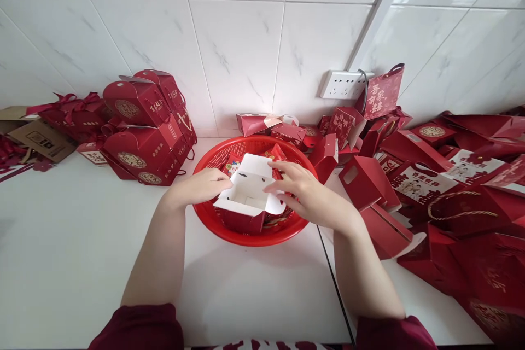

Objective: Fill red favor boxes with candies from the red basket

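Note:
A red gift box (239, 220) with a white inside stands in the red plastic basket (254, 239), its top flaps folded outward. Nothing shows inside the box. My left hand (204, 185) is at the box's left flap, fingers close together and pressed to its edge; the fingertips are partly hidden. Over the box's right side, my right hand (305, 191) has its fingers apart, touching the back and right flaps. Shiny red packets (279, 154) lie in the basket behind and beside the box.
Stacked red gift boxes (141, 153) stand at the left, beside a brown carton (43, 136). Many red boxes and bags (426, 175) crowd the right side. A power strip (343, 85) is on the tiled wall. A black cable (334, 279) crosses the white table (262, 295).

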`<state>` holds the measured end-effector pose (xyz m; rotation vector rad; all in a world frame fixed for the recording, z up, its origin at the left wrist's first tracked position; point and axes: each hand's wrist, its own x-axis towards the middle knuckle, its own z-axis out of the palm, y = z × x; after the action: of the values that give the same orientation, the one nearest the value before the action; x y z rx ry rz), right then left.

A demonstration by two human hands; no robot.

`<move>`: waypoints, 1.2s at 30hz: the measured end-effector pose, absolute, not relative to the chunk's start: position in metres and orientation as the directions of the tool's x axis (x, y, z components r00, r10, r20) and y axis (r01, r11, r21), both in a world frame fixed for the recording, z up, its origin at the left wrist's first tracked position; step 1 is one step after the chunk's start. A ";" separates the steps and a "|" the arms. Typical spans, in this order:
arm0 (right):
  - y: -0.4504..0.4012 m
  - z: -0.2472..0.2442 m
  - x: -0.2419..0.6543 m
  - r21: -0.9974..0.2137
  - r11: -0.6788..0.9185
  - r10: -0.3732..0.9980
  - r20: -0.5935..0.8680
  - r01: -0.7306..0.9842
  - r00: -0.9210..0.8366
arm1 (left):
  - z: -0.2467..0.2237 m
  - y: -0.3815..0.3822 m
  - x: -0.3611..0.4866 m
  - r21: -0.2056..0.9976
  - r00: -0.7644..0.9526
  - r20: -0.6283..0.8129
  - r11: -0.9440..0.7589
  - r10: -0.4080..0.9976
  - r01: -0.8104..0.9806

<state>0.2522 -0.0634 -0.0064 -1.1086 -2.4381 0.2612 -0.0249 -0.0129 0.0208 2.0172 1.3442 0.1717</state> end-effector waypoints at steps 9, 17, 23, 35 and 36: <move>-0.056 -0.002 0.259 -0.318 0.622 0.753 0.495 0.715 -0.434 | 0.020 -0.012 -0.015 0.774 0.366 0.058 -0.273 0.929 0.571; -0.046 -0.008 0.253 -0.433 0.484 0.731 0.678 0.760 -0.079 | 0.013 -0.010 -0.019 0.738 0.495 0.359 -0.565 0.792 0.369; -0.043 -0.022 0.231 -0.393 0.451 0.707 0.705 0.801 -0.052 | 0.008 -0.016 0.003 0.578 0.309 0.294 -0.425 0.905 0.697; -0.063 -0.004 0.233 -0.610 0.506 0.694 -0.132 0.610 -0.707 | 0.010 -0.004 -0.020 0.568 0.089 0.199 -0.189 0.976 0.801; -0.061 -0.006 0.231 -0.622 0.505 0.658 -0.171 0.599 -0.733 | 0.012 -0.006 -0.021 0.572 0.089 0.199 -0.190 0.976 0.798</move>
<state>0.2312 -0.0608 -0.0060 -1.1085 -2.6485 1.0402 -0.0213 -0.0058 0.0117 2.0562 1.7584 0.7880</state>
